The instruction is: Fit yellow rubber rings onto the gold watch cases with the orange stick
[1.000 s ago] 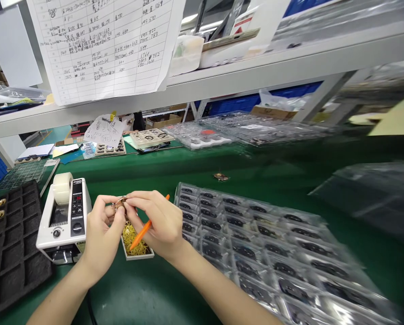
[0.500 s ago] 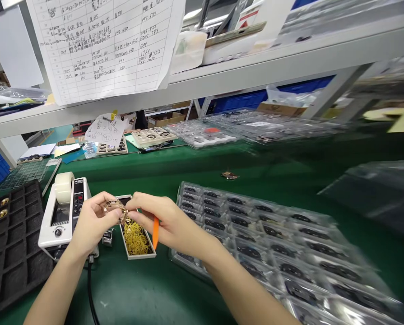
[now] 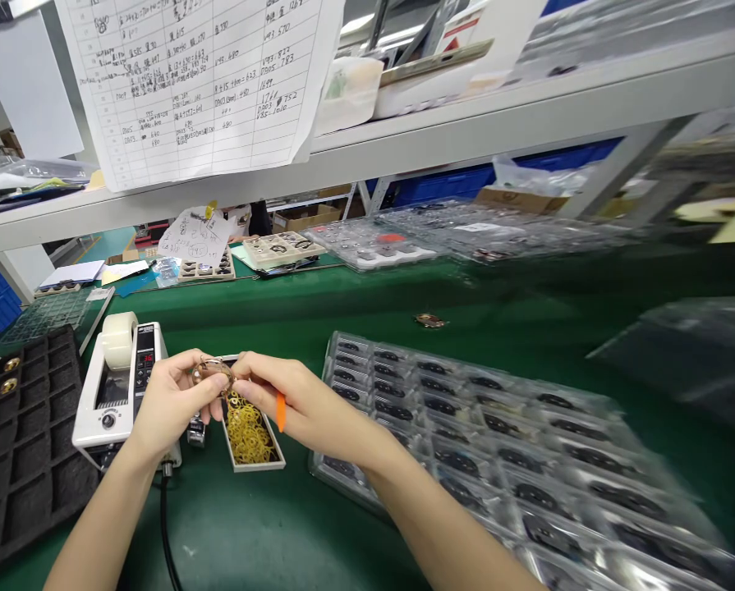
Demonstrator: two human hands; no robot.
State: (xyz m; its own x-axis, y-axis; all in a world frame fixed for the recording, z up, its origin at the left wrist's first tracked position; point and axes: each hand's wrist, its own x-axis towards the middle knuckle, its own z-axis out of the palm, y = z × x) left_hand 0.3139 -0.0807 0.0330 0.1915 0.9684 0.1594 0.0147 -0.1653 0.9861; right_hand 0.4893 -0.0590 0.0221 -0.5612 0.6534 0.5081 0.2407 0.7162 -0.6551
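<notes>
A small round metal part [image 3: 218, 373] is pinched between the fingertips of my left hand [image 3: 168, 402], just right of the white tape dispenser. My right hand [image 3: 296, 402] has its thumb and forefinger closed at the right edge of that part. An orange tool [image 3: 281, 410] shows under the right fingers; its other end is hidden in that hand. Below both hands lies a white box [image 3: 259, 467] with yellow rings [image 3: 250, 435] inside.
A clear tray [image 3: 441, 410] of dark parts covers the right front. The tape dispenser [image 3: 117, 394] and a black compartment tray [image 3: 28, 460] stand left. A loose metal piece [image 3: 429, 320] lies behind the clear tray. A shelf [image 3: 404, 139] with hanging paper crosses above.
The view has shifted slightly, so the background sits a little further right. The orange tool shows less and is tilted differently. Both hands keep their pinch, with the left lower fingers slightly moved.
</notes>
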